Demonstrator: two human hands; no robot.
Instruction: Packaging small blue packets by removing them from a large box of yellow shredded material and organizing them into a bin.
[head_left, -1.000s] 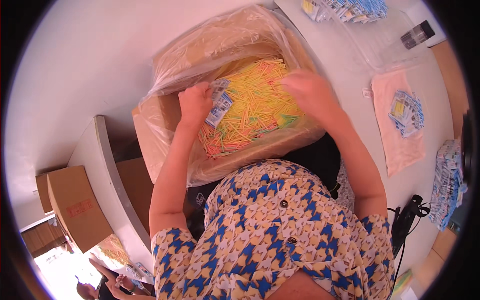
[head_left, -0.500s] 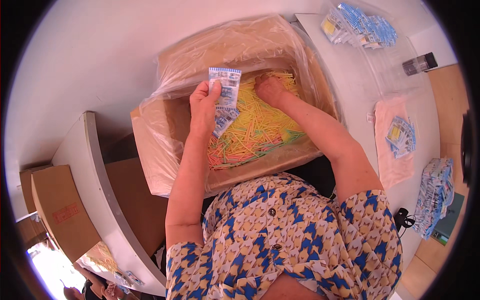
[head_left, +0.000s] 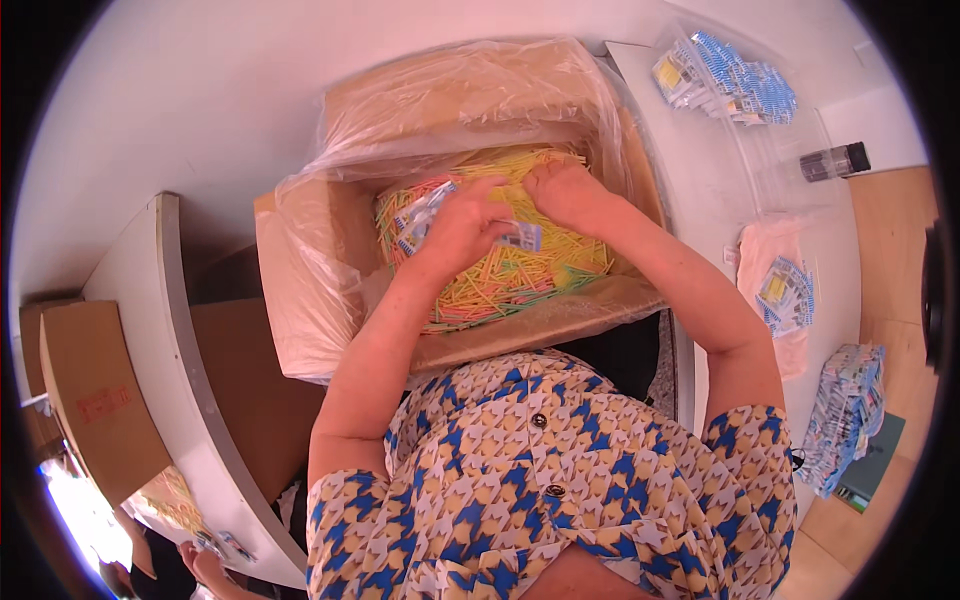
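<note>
A cardboard box (head_left: 300, 260) lined with a clear plastic bag (head_left: 470, 95) stands in front of me, full of thin yellow, orange and green sticks (head_left: 510, 275). My left hand (head_left: 460, 225) is down in the box and grips a small clear packet with blue print (head_left: 415, 215), which lies flat over the sticks. My right hand (head_left: 565, 195) is beside it, fingers curled into the pile of sticks. Whether it holds any sticks is hidden.
A white table (head_left: 720, 190) runs along my right with clear bags of blue packets (head_left: 730, 75), a small dark bottle (head_left: 835, 160), a pink cloth (head_left: 775, 300) with packets and a stack of packets (head_left: 845, 415). A white shelf edge (head_left: 170, 330) and brown cartons (head_left: 85, 400) stand at left.
My left hand has lowered the packet from upright above the box down onto the sticks. My right hand has shifted a little toward the box's middle, next to the left hand.
</note>
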